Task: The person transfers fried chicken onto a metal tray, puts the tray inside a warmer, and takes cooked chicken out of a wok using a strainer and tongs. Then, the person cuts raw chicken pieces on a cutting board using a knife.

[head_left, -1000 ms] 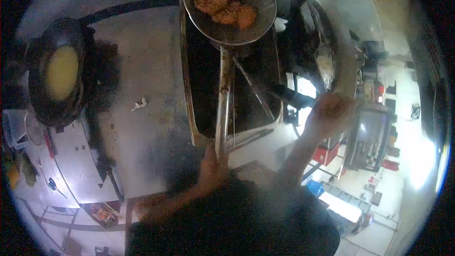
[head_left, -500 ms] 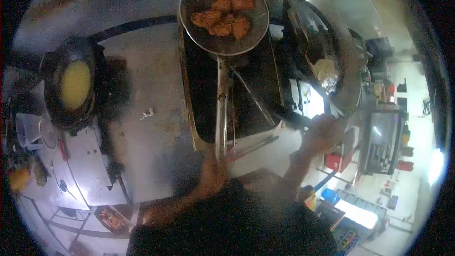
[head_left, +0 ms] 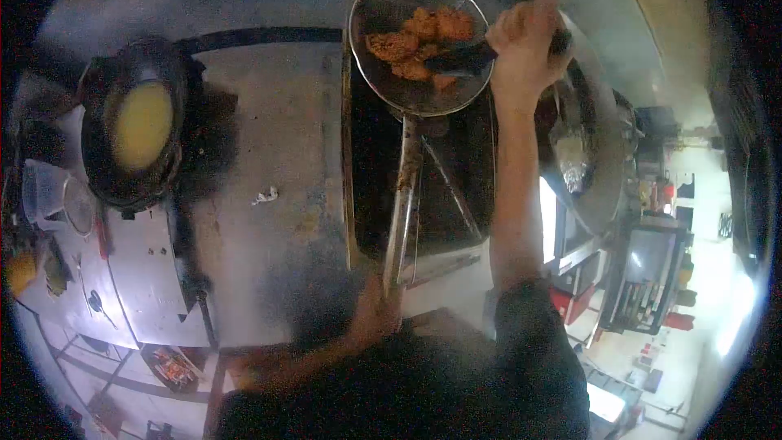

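My left hand [head_left: 379,305] is closed around the long metal handle of a round mesh strainer [head_left: 407,187]. Several pieces of browned fried food [head_left: 407,41], apparently chicken, lie in its bowl over a dark, oily fryer-like tray [head_left: 456,171]. Up at the strainer's right rim, my right hand [head_left: 529,45] is closed on a dark utensil [head_left: 464,59]. Its black end reaches in over the fried pieces, hiding some of them. Whether it is tongs or a spatula I cannot make out.
A black wok [head_left: 98,143] with yellowish liquid stands on the left. A large metal pan [head_left: 599,155] is at the right, beyond my forearm. A small white scrap [head_left: 265,195] lies on the metal counter [head_left: 277,269]. Shelving and a dark-framed appliance [head_left: 648,281] stand farther right.
My right hand has moved up and forward from near the lower right, bringing the dark utensil over the fried pieces. The strainer, still in my left hand, appears slightly lower and farther right.
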The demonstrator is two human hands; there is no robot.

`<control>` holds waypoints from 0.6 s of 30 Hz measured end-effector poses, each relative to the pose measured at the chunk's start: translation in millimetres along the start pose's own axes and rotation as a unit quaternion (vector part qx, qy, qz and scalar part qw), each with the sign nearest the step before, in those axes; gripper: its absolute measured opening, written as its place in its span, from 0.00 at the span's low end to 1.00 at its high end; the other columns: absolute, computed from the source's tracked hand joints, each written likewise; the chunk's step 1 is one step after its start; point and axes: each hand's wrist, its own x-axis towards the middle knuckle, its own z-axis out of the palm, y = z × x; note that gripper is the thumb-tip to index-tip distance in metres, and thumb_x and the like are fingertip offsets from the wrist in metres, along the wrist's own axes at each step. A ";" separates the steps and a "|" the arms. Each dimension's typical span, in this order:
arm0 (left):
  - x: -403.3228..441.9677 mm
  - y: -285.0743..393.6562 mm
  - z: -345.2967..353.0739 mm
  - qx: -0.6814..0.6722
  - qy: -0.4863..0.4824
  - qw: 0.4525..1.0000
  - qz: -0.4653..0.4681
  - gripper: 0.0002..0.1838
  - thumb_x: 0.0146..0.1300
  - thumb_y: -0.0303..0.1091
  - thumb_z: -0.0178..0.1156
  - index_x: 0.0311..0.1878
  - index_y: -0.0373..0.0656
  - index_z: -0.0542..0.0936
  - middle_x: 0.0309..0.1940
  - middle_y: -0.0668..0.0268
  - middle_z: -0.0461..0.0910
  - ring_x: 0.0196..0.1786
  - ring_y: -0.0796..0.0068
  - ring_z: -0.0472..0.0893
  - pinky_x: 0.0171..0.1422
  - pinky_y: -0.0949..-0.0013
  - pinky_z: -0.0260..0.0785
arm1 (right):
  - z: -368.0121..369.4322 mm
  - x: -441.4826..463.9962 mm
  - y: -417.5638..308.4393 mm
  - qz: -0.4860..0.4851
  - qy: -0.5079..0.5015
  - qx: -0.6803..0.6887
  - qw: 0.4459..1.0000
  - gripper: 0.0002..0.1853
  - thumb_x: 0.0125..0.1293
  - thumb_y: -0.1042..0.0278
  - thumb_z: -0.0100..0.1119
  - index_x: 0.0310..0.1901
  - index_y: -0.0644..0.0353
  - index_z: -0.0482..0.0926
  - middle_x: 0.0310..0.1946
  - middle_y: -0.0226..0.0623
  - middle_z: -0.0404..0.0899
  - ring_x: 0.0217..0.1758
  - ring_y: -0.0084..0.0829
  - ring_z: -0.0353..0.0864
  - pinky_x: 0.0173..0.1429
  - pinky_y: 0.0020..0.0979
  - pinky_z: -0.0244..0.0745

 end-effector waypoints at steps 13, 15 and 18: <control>8.5 -75.7 7.9 -0.082 -0.049 0.995 -0.034 0.17 0.72 0.32 0.53 0.58 0.32 0.68 0.38 0.50 0.76 0.39 0.54 0.81 0.39 0.57 0.76 | 31.3 38.8 31.5 -0.093 -0.027 -0.259 0.961 0.16 0.74 0.61 0.53 0.26 0.52 0.67 0.16 0.27 0.64 0.16 0.23 0.63 0.21 0.30 0.62; 8.9 -84.2 10.4 0.067 -0.034 0.996 0.057 0.15 0.74 0.32 0.50 0.58 0.33 0.69 0.35 0.55 0.74 0.36 0.56 0.79 0.39 0.58 0.75 | 30.5 39.0 32.8 -0.099 -0.027 -0.243 0.965 0.18 0.75 0.59 0.52 0.24 0.52 0.66 0.16 0.26 0.63 0.16 0.22 0.62 0.21 0.29 0.61; 8.7 -93.3 9.4 0.033 -0.051 0.997 0.039 0.15 0.75 0.33 0.48 0.59 0.34 0.69 0.35 0.56 0.73 0.34 0.56 0.77 0.38 0.57 0.74 | 29.9 36.5 30.2 -0.088 -0.043 -0.343 0.934 0.20 0.75 0.58 0.51 0.23 0.53 0.65 0.15 0.26 0.62 0.15 0.22 0.62 0.21 0.29 0.60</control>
